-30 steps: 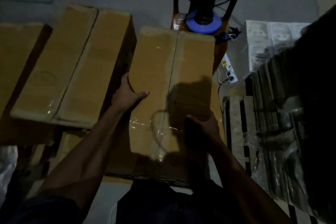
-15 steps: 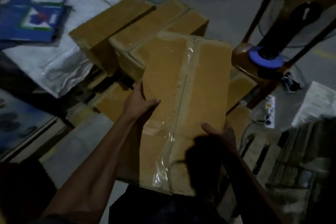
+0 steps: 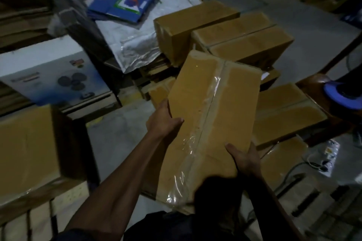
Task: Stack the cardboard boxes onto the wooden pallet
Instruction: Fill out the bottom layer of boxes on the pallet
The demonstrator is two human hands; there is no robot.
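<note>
A taped cardboard box [image 3: 211, 115] is carried at chest height, long axis pointing away from the person, with both hands on opposite long edges. The left hand [image 3: 163, 121] grips the left edge about midway along, thumb hooked over the top face and fingers hidden underneath. The right hand [image 3: 244, 159] holds the right edge nearer the body, thumb on top. That staggered grip probably steadies a long load against twisting. The box hangs above several like boxes [image 3: 241, 42] lying side by side just ahead (one more [image 3: 286, 112] sits to the right), which look to rest on slatted wood, likely the pallet, though the dim light hides most of it. Clear tape along the seam faces up, so the box seems set to be put down flat beside or on those.
</note>
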